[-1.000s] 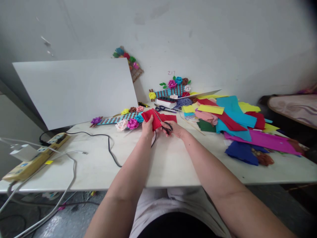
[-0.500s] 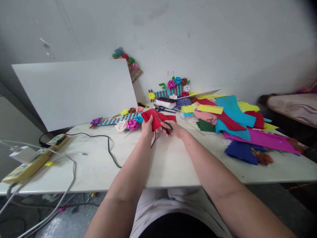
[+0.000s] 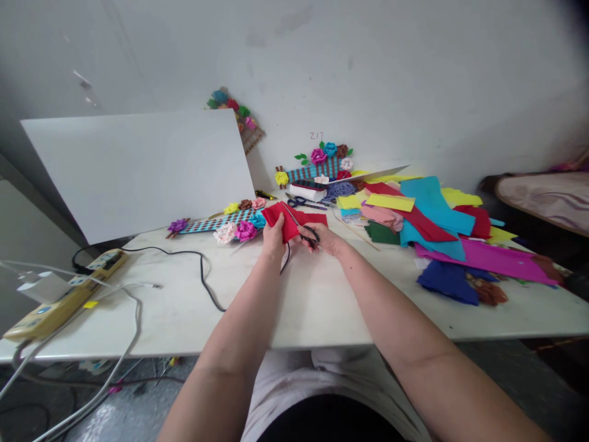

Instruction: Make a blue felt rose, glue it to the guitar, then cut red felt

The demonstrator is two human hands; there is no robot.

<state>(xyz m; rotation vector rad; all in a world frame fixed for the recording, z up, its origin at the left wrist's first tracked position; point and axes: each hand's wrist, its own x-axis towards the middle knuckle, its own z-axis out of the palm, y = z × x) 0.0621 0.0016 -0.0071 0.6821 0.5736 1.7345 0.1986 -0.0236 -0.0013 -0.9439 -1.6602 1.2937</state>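
Both hands work one piece: the left hand [image 3: 275, 236] pinches the near edge of a folded red felt sheet [image 3: 285, 220], its grip closed on the fabric with the thumb on top, while the right hand [image 3: 327, 239] has its fingers through the black loops of a pair of scissors [image 3: 304, 227], the thin blades running up across the red sheet. Whether the blades are parted or closed is too small to tell. Judging by the sheet, which looks largely whole with the blades only partway in, the cut seems begun rather than finished. The felt looks soft, matte and limp, drooping past the grip. Just left of the grip lies a woven blue strip with paper-like roses [image 3: 230, 222] on the pale counter [image 3: 322, 301]; beyond the grip rest blue-handled scissors [image 3: 301, 201]; to the right spreads a loose heap of flat felt sheets [image 3: 437, 227] in teal, yellow, magenta and navy.
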